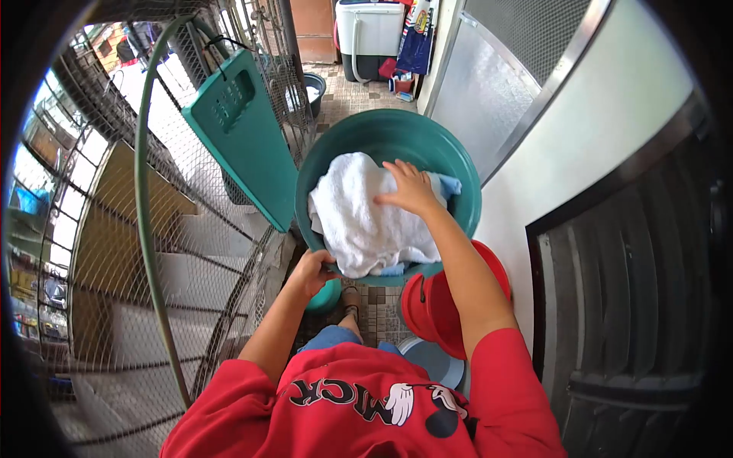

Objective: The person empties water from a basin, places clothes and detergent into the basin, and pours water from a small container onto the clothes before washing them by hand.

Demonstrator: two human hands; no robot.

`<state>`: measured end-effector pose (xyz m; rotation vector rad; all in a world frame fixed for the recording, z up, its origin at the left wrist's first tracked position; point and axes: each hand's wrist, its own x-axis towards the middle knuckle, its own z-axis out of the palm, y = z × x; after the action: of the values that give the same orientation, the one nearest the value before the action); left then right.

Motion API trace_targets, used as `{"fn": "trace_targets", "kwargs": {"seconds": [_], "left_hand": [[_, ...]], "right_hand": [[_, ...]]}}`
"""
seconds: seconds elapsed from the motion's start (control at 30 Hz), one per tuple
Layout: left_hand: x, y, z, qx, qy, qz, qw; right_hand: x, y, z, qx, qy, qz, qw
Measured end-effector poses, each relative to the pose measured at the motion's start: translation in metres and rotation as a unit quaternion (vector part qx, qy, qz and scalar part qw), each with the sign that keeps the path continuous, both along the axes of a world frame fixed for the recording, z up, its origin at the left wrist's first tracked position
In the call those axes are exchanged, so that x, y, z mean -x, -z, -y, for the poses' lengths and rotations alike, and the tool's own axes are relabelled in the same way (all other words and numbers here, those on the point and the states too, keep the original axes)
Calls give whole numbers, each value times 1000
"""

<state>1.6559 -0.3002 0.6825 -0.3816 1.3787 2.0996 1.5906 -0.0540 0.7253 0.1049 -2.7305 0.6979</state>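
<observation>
A large green basin (464,156) is in front of me, tilted so that its inside faces me. In it lies a bunched white towel (351,210), and bits of light blue cloth (451,185) show at the towel's edges. My left hand (311,273) grips the basin's near left rim, with some of its fingers hidden behind it. My right hand (411,187) rests on top of the towel, palm down, its fingers spread.
A green washboard (240,137) hangs on the wire mesh at left, beside a hose (142,183). Red buckets (439,309) and a grey lid-like round thing (439,362) stand by my right leg. A washing machine (370,38) is at the far end; a door (489,76) is on the right.
</observation>
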Motion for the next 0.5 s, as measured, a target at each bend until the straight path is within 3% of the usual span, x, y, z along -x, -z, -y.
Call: {"fn": "trace_targets", "kwargs": {"seconds": [0.07, 0.13, 0.2, 0.27, 0.33, 0.4, 0.5], "left_hand": [[16, 15, 1, 9, -19, -6, 1000], [33, 21, 1, -12, 9, 11, 1000], [53, 19, -3, 20, 17, 23, 999], [84, 26, -6, 17, 27, 37, 999], [108, 38, -5, 10, 37, 67, 997], [135, 30, -12, -6, 47, 62, 997], [170, 25, -20, -10, 45, 50, 998]], "right_hand": [[23, 10, -5, -61, -30, 115, 991], [44, 20, -13, -29, -30, 196, 980], [67, 42, -22, 68, -106, 252, 959], [84, 41, -23, 65, -93, 215, 970], [92, 3, -14, 62, -49, 174, 981], [105, -26, -13, 31, -28, 51, 998], [132, -49, -15, -27, 22, 65, 997]]}}
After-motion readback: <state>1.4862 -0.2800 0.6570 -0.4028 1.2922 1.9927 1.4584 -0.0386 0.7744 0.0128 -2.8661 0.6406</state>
